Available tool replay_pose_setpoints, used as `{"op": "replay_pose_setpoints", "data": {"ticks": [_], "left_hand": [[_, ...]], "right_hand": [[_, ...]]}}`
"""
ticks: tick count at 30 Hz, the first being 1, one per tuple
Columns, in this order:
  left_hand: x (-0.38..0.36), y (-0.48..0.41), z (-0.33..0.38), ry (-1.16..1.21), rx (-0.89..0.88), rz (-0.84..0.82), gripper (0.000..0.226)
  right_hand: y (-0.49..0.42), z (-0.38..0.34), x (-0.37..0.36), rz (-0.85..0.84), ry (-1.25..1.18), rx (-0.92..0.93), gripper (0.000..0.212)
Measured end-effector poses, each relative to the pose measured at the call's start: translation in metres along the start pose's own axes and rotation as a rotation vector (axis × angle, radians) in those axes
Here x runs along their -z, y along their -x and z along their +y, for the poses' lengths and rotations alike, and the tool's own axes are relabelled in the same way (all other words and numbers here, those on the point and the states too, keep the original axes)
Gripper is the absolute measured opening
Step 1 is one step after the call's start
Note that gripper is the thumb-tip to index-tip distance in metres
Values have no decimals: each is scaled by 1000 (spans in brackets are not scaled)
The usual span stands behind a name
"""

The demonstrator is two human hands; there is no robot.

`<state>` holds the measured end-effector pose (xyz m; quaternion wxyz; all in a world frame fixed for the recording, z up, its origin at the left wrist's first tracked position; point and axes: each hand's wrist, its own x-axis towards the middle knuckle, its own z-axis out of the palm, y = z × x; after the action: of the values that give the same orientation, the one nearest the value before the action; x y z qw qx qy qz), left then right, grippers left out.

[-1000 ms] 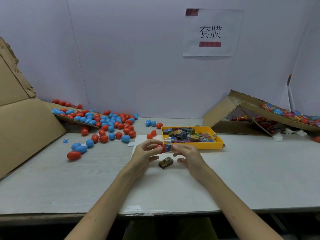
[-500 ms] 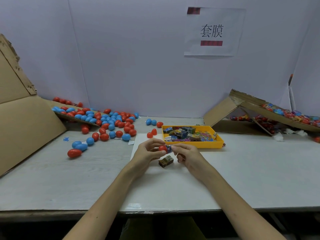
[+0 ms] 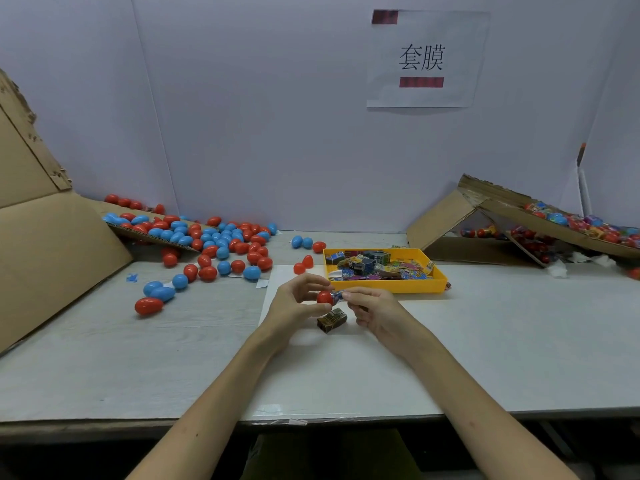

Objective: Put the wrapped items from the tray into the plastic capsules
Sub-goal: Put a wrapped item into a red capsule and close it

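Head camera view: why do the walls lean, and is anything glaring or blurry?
Head view: wide-angle lens bends the wall seam and table edge; light is soft and even, no glare, only faint shadows beside the yellow tray; the wall sign reads sharp, the colourful pieces far right look smeared.

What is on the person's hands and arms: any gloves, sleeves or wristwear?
Nothing worn shows. The left hand and right hand are bare: no gloves, rings or watch visible. The left forearm and right forearm are uncovered down to the picture's lower edge, so no sleeve is in view.
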<state>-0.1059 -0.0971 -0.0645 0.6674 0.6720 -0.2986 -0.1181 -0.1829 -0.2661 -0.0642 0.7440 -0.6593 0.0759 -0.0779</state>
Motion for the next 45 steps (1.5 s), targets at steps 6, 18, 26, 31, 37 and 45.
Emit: {"op": "replay_pose_setpoints", "data": {"ticks": [6,18,26,31,37,45], "left_hand": [[-2,2,1,-71,-45,28,40],[-6,6,4,-274,-156,89,34],[-6,5,1,-303,-164,124,24],[-6,4,0,-321,-180,130,25],[-6,4,0,-363,-169,97,32],[-8,5,-3,-508,-202,62,34]], "right_hand": [[2,-1,0,-1,-12,-19,10],[6,-1,-4,5,88,10,10],[7,0,-11,83,285,146,11],[9,-1,-13,100,366,222,8],[9,0,-14,126,435,277,13],[6,2,-15,166,521,307,12]]}}
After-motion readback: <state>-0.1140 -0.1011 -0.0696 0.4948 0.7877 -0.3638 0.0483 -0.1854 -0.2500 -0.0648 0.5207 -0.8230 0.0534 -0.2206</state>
